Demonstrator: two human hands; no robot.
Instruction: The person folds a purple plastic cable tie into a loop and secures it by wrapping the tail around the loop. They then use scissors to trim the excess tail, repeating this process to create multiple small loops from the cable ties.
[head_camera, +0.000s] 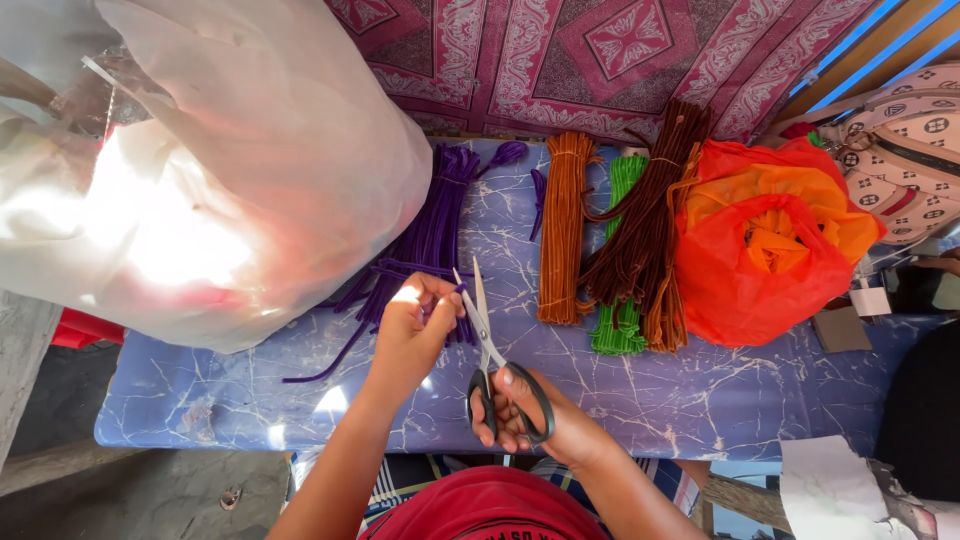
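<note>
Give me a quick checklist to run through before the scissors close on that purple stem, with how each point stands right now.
1. Scissors gripped: the right hand has its fingers through the black handles. Ok.
2. Blades apart: they look slightly parted, with tips pointing up toward the left hand. Ok.
3. Purple stem held: the left hand pinches one end beside the blades. Ok.
4. Stem between the blades: too small to tell. Cannot tell.
5. Left fingertips out of the cut: they sit right against the blades. Not ok.
6. Room to work: bare blue marbled table lies below the hands; the purple bundle lies behind them. Ok.
</note>
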